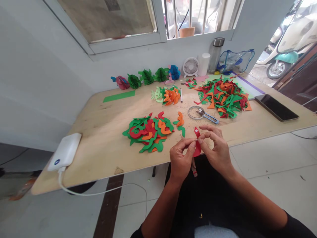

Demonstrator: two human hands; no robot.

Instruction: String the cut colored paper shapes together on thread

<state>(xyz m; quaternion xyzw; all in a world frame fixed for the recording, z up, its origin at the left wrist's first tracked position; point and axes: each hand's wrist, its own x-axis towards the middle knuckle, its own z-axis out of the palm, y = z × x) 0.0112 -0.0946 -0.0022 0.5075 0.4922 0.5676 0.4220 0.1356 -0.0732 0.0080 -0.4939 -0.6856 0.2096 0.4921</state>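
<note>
My left hand [182, 157] and my right hand [218, 150] meet at the table's front edge. Both pinch a red paper piece [197, 151] between thumb and fingers; small white patches show on its upper strip. To the left lies a pile of curved green, red and orange paper cut-outs [148, 132]. A few orange and green cut-outs [180, 120] rest just beyond my left hand. Past my right hand are blue-handled thread snips [209, 116], their tips over a clear tape roll [192, 112].
Paper scraps [225, 96] heap up at the right, beside a black phone [276, 107]. Folded paper turtles [147, 77] line the wall near a small white fan [191, 67] and a bottle [216, 54]. A white power bank [65, 152] with a cable sits at the left edge.
</note>
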